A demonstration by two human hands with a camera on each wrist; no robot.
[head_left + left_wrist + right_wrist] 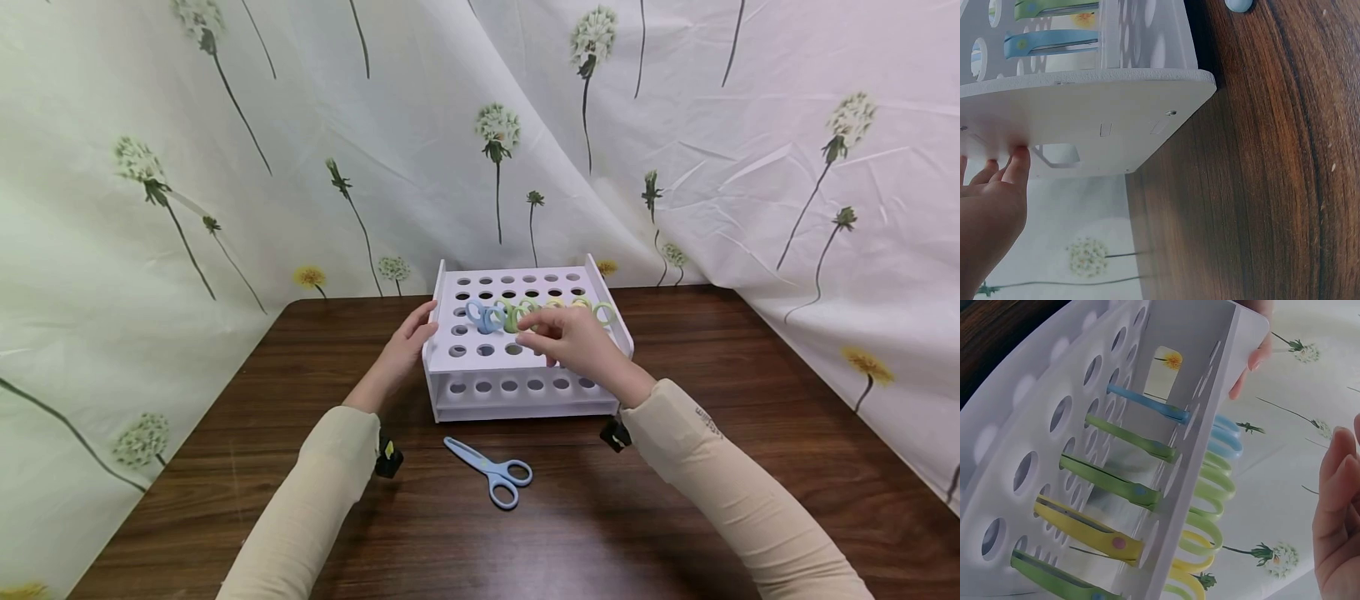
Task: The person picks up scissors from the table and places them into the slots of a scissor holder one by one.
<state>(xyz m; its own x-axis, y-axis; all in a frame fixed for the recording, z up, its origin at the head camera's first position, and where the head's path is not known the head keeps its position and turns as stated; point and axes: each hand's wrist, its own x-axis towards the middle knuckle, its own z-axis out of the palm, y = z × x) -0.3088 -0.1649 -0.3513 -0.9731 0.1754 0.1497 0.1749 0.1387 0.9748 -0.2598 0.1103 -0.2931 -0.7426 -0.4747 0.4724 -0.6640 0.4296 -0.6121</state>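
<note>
My left hand (401,346) rests its fingertips against the outer left side panel of a white tiered rack (510,412); the left wrist view shows these fingers (1019,165) beside the panel's cutout. Over the rack's right half hovers my right hand (577,340), fingers loosely bent, nothing between them. A row of children's scissors stands blade-down in the round holes, handle loops above the top shelf. From left to right come blue scissors (1147,405), two green ones (1129,437), yellow scissors (1088,531) and more green scissors (1063,578). The right hand partly hides these loops in the head view.
Light blue scissors (491,471) lie on the dark wooden table (300,508) in front of the rack, loops to the right. Behind the table hangs a white curtain (450,167) printed with dandelions. A black camera (615,433) is strapped at the right wrist.
</note>
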